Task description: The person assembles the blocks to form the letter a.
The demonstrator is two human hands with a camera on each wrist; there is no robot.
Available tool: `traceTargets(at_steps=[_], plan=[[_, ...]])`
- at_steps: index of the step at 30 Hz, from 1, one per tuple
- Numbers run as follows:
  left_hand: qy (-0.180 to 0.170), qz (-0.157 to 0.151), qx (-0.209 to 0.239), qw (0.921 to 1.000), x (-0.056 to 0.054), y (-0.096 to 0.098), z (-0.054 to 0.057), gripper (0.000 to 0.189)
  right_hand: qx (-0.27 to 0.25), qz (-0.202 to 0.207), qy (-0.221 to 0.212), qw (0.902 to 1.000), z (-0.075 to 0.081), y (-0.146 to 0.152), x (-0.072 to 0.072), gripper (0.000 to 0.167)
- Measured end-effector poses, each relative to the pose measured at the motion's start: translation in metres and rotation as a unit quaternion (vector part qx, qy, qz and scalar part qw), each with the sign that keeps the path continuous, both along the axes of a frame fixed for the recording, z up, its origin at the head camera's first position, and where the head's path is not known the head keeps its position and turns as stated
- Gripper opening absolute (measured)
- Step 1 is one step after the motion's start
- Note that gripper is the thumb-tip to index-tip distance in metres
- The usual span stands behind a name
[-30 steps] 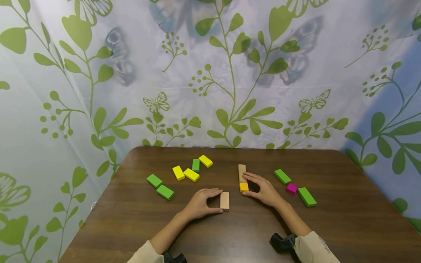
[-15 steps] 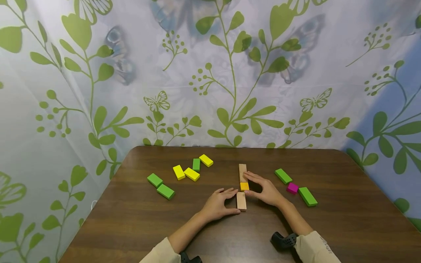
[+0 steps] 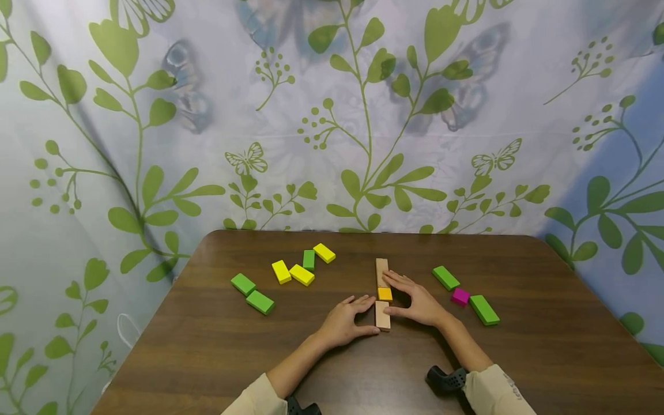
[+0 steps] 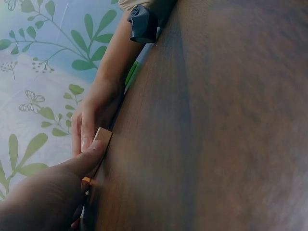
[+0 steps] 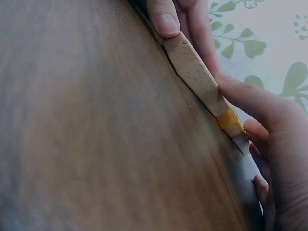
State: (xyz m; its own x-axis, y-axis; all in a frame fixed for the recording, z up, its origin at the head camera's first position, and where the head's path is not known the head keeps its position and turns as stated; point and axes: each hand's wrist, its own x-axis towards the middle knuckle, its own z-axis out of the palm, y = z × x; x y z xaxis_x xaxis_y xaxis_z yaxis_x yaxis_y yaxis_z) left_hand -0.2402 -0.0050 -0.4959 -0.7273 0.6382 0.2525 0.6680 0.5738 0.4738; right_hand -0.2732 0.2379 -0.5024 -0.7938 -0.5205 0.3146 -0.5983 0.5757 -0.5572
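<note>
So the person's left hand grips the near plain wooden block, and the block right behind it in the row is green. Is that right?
The colour is wrong: the head view shows an orange block, not a green one, right behind the near plain wooden block, which the left hand does grip.

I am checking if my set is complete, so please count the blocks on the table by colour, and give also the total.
Green blocks: 5
Yellow blocks: 3
Plain wooden blocks: 2
Orange block: 1
Magenta block: 1
Total: 12
</note>
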Motion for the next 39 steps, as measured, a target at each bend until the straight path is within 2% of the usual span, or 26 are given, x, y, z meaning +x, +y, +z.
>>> traceTargets(at_steps=[9,14,29,39], plan=[[0.019,-0.015,-0.006,0.9997,-0.0022,-0.0008,-0.0007,0.063,-0.002,0.023,0.017,0.9996,0.0007,0.0005,-0.0014,0.073],[0.022,-0.017,-0.007,0.9996,-0.0027,-0.0004,-0.0004,0.059,-0.012,0.029,0.011,0.9995,0.0020,0.0008,-0.0018,0.071],[0.061,-0.005,-0.010,0.9981,-0.0005,0.0038,-0.0003,0.055,-0.027,0.022,-0.010,0.9993,-0.0002,0.0034,-0.0031,0.065],[0.053,0.005,-0.003,0.9986,-0.0013,0.0034,0.0007,0.058,-0.020,0.005,-0.014,0.9997,0.0034,0.0005,-0.0011,0.070]])
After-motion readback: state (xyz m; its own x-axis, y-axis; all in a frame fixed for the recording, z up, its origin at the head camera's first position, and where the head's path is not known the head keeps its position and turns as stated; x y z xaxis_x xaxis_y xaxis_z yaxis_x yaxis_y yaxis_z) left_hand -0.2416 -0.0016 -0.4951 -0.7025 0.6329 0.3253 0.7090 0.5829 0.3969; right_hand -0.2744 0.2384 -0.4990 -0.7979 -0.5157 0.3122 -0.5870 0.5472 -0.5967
